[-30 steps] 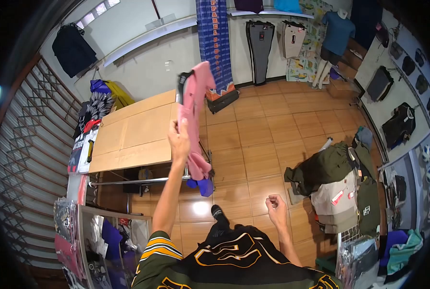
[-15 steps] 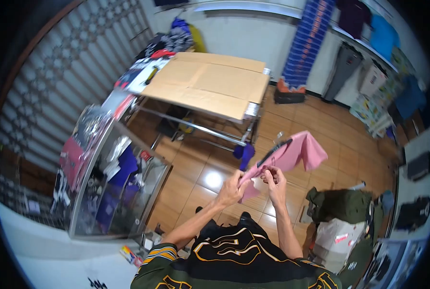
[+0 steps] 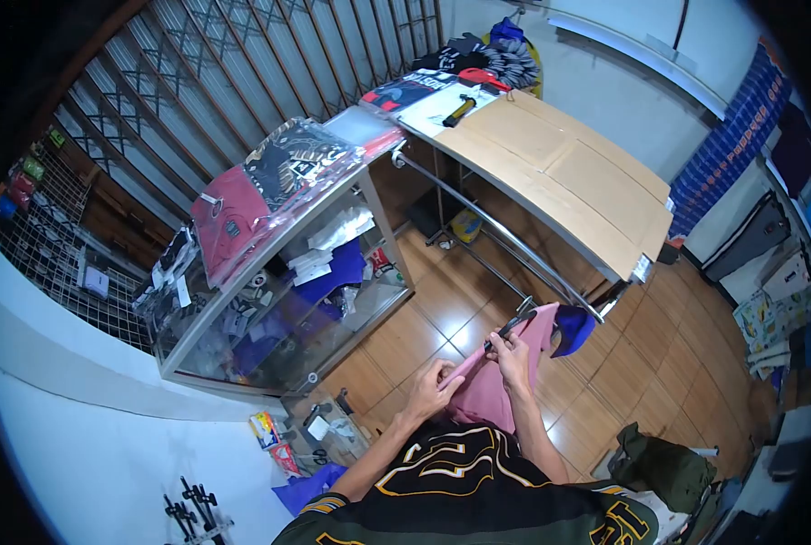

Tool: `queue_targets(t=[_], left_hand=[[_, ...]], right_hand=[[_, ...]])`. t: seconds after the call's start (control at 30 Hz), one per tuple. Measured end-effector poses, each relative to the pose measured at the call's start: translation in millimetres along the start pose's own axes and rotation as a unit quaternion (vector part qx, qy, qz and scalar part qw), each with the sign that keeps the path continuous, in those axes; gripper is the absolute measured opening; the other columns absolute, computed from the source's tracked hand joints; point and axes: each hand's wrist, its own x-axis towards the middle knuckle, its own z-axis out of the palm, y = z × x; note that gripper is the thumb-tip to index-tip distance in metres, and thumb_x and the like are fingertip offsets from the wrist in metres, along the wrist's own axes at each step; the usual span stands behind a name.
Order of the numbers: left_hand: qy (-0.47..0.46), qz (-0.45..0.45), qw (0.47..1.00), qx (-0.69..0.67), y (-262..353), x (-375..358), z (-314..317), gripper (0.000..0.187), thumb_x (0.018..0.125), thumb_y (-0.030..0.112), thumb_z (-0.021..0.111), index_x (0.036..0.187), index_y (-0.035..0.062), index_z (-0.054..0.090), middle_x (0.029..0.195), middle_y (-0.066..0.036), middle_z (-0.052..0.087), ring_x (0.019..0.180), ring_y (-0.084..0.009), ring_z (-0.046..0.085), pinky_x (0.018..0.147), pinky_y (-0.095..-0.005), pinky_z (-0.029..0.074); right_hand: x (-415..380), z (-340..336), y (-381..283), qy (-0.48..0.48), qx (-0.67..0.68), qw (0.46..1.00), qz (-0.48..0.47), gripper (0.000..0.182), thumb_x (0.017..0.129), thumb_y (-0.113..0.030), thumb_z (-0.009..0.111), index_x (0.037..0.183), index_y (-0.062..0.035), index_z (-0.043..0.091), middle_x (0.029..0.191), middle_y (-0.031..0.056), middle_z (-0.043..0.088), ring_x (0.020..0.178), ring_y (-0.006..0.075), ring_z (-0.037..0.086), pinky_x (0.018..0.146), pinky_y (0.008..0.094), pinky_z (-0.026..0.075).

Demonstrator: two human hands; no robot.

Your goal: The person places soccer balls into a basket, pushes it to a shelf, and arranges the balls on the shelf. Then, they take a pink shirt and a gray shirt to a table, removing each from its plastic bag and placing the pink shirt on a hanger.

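A pink garment [image 3: 483,395] hangs between my two hands, in front of my body. My left hand [image 3: 431,391] pinches its near left edge. Higher up and to the right, my right hand [image 3: 512,359] grips the garment beside a dark bar that looks like a clothes hanger [image 3: 517,322]. A small metal hook shows at the bar's far end. The upper edge is pulled straight between the hands, and the rest drapes down. A purple cloth [image 3: 573,331] lies behind the garment, under the table corner.
A cardboard-topped table [image 3: 560,163] on metal legs stands ahead. To the left is a glass display case [image 3: 283,318] topped with bagged shirts [image 3: 242,213]. Dark green cloth [image 3: 664,472] is piled at lower right, and clothes [image 3: 751,236] hang along the right wall.
My view has turned left. The garment is drawn closer to my body, and its loose end now hangs down instead of spreading to the right. My right hand has shifted onto the dark bar.
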Motion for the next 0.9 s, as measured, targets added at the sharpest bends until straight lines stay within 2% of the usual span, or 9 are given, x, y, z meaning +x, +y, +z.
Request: queue_targets(t=[0.1,0.13,0.23,0.4,0.53,0.63,0.67,0.83,0.9], left_hand=[[0.074,-0.004,0.997,-0.018,-25.7,6.7,-31.9,0.026,0.089,0.017,0.074,0.109,0.0026,0.066,0.094,-0.017,0.064,0.081,-0.026,0.067,0.073,-0.037,0.054],[0.079,-0.012,0.997,-0.015,-33.7,9.4,-40.3,0.026,0.089,0.014,0.073,0.111,0.0019,0.067,0.097,-0.017,0.063,0.084,-0.0287,0.067,0.076,-0.0376,0.054],[0.093,0.039,0.995,0.025,-53.4,24.8,-62.7,0.025,0.09,0.012,0.071,0.112,0.0016,0.067,0.099,-0.018,0.063,0.085,-0.0312,0.066,0.077,-0.0387,0.054],[0.079,-0.009,0.997,0.005,-69.7,57.8,-80.5,0.025,0.088,0.007,0.07,0.112,0.0013,0.069,0.1,-0.016,0.064,0.091,-0.0276,0.067,0.081,-0.0361,0.054],[0.076,-0.061,0.994,-0.049,-81.8,91.7,-83.8,0.028,0.089,0.009,0.07,0.116,0.0023,0.067,0.102,-0.015,0.064,0.093,-0.0274,0.067,0.081,-0.0365,0.053],[0.071,-0.057,0.996,-0.012,-100.5,124.0,-88.2,0.031,0.09,0.012,0.07,0.12,0.0029,0.065,0.104,-0.014,0.065,0.096,-0.026,0.066,0.082,-0.0361,0.053],[0.063,-0.067,0.996,-0.004,-108.2,136.1,-90.7,0.031,0.091,0.012,0.07,0.12,0.0029,0.065,0.104,-0.014,0.065,0.097,-0.0255,0.066,0.083,-0.0358,0.053],[0.064,-0.138,0.988,-0.007,-161.7,194.8,-107.5,0.03,0.092,0.015,0.069,0.119,0.0043,0.065,0.107,-0.017,0.064,0.094,-0.026,0.068,0.078,-0.0352,0.054],[0.078,-0.193,0.978,-0.021,-194.7,208.5,-112.7,0.03,0.094,0.017,0.068,0.12,0.0033,0.065,0.109,-0.016,0.065,0.093,-0.0246,0.068,0.079,-0.0345,0.055]], right_hand=[[25.6,40.7,6.6,-0.005,0.003,1.0,0.024,0.034,0.095,-0.017,0.069,0.119,0.0038,0.059,0.094,0.0081,0.07,0.075,0.0112,0.065,0.064,0.0234,0.055],[36.3,50.9,10.7,-0.011,0.006,1.0,0.021,0.034,0.094,-0.017,0.07,0.119,0.0033,0.059,0.092,0.0078,0.07,0.071,0.0107,0.064,0.062,0.0232,0.055],[62.3,78.8,14.3,0.01,0.006,0.999,0.032,0.033,0.094,-0.017,0.07,0.118,0.003,0.059,0.088,0.007,0.069,0.067,0.0097,0.063,0.059,0.0228,0.054],[121.9,110.5,29.4,0.019,-0.015,0.999,0.035,0.02,0.094,-0.016,0.07,0.105,0.0005,0.066,0.082,0.0049,0.067,0.062,0.0086,0.06,0.055,0.0245,0.056],[179.1,135.1,35.7,0.023,-0.036,0.999,0.032,0.021,0.093,-0.016,0.071,0.105,0.0016,0.067,0.081,0.005,0.066,0.062,0.0095,0.061,0.053,0.0239,0.056],[237.0,156.0,48.5,0.021,-0.061,0.997,0.043,0.02,0.093,-0.016,0.071,0.102,0.0011,0.067,0.08,0.0049,0.066,0.062,0.0095,0.061,0.052,0.0233,0.055],[258.9,164.6,53.9,0.023,-0.059,0.997,0.046,0.017,0.092,-0.016,0.072,0.096,0.0004,0.068,0.077,0.0048,0.066,0.06,0.0098,0.061,0.05,0.0229,0.054],[367.9,211.1,66.3,0.007,-0.103,0.988,0.113,0.015,0.091,-0.015,0.072,0.089,0.0,0.068,0.071,0.0052,0.065,0.054,0.011,0.06,0.046,0.0231,0.053],[408.5,223.6,75.4,-0.001,-0.119,0.982,0.147,0.015,0.091,-0.014,0.072,0.089,0.0002,0.068,0.071,0.0055,0.064,0.053,0.0114,0.06,0.045,0.0235,0.052]])
